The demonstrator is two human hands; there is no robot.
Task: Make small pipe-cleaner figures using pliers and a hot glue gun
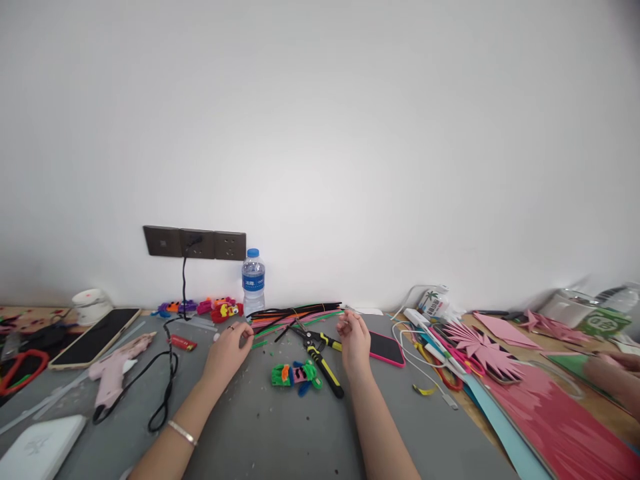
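My left hand [231, 348] is over the mat with its fingers curled together, at the left end of a bundle of pipe cleaners [300, 313]. My right hand [355, 341] is raised at the bundle's right end, fingertips pinched together. Whatever either hand may hold is too small or hidden to make out. Between the hands lie wire-cutting pliers [325, 370] with yellow and black handles. Left of them is a small figure of twisted pipe cleaners [297, 375], mostly green with pink, orange and blue parts.
A water bottle [253, 283] stands by the wall. Left are a pink glue gun [115, 370] with its black cord, and a phone [95, 339]. Right are a pink-edged phone [387, 349], white cables and red paper [560, 420]. Another person's hand [613, 377] is at far right.
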